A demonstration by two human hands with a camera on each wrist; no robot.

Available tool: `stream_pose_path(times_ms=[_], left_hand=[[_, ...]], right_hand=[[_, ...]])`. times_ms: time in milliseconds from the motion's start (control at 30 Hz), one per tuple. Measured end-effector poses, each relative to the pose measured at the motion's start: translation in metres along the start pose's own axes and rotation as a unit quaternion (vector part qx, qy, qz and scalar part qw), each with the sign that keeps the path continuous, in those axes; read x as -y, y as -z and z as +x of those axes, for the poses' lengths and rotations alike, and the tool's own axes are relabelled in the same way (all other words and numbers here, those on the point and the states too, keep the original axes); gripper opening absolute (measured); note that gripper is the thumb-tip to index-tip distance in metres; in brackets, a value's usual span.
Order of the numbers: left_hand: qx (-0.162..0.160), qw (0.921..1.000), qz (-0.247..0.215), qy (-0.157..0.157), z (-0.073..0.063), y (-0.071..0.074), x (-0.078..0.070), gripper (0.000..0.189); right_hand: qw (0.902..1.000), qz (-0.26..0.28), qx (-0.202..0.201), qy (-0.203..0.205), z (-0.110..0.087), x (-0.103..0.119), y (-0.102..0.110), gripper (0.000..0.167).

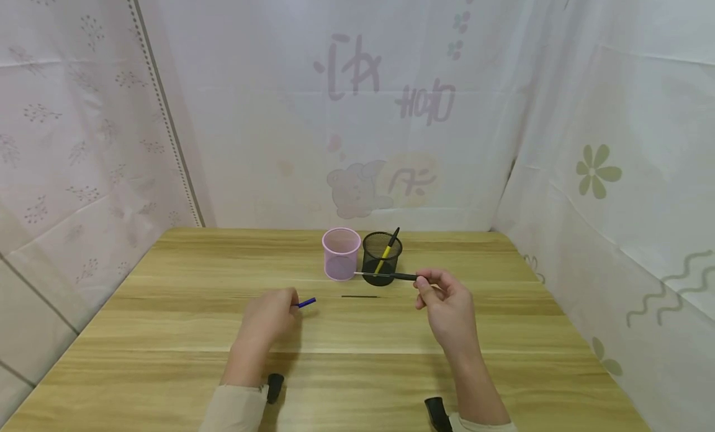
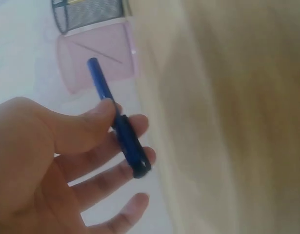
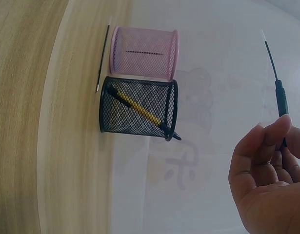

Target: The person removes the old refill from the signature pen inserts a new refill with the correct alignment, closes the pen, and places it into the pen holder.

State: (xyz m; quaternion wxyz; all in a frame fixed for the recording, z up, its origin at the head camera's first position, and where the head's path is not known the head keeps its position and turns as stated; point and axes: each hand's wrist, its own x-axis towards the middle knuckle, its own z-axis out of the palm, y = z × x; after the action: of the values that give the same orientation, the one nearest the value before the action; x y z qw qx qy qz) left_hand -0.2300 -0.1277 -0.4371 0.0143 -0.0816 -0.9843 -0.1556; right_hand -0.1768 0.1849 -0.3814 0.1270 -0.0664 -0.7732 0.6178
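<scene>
In the left wrist view my left hand [image 2: 86, 151] pinches a blue pen [image 2: 131, 146] between thumb and fingers, its thicker end dark. From the head view, this left hand [image 1: 268, 317] is low over the table. My right hand [image 1: 449, 308] is raised at the right, thumb and fingertips gripping a black pen part [image 3: 281, 97] with a thin dark rod and a pale tip; its exact kind is unclear. A thin dark pen refill [image 3: 104, 58] lies on the table in front of two mesh cups. Inside the black cup [image 3: 140, 126], a yellow-and-black pen [image 3: 140, 109] leans.
A pink mesh cup [image 1: 341, 267] stands to the left of the black one, near the table's back edge. A thin dark line [image 3: 145, 52] shows through its mesh. White printed curtains [image 1: 268, 140] enclose the wooden table [image 1: 357, 370] behind and at both sides.
</scene>
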Motion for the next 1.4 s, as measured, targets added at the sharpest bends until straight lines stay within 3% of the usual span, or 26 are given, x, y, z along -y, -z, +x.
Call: stream_pose_path(times_ms=[400,733,867,967,1133,1267,1400], left_hand=[[-0.105,0.9925,-0.029,-0.055,-0.006,0.03,-0.022,0.015],[-0.134,0.9861,-0.05,-0.085,-0.013,0.043,-0.033,0.018],[-0.139,0.9814,-0.09,-0.097,-0.015,0.046,-0.034,0.018],[-0.134,0.9721,-0.165,-0.099,-0.015,0.048,-0.034,0.016],[-0.15,0.9444,-0.277,-0.095,-0.013,0.048,-0.032,0.01],[-0.163,0.9307,-0.316,-0.086,-0.013,0.046,-0.028,0.006],[-0.158,0.9232,-0.341,-0.081,-0.013,0.046,-0.026,0.005]], right_hand=[[1.0,-0.001,-0.002,0.006,-0.001,0.0,-0.002,0.019],[1.0,0.0,-0.001,0.0,0.001,0.002,-0.005,0.018],[1.0,0.003,0.001,0.007,0.002,0.003,-0.007,0.017],[1.0,0.003,0.004,0.006,0.002,0.003,-0.008,0.017],[1.0,-0.001,0.005,0.005,0.001,0.001,-0.008,0.018],[0.9999,0.002,0.006,0.009,0.001,0.0,-0.008,0.018],[0.9999,0.005,0.007,0.007,0.002,0.002,-0.01,0.018]])
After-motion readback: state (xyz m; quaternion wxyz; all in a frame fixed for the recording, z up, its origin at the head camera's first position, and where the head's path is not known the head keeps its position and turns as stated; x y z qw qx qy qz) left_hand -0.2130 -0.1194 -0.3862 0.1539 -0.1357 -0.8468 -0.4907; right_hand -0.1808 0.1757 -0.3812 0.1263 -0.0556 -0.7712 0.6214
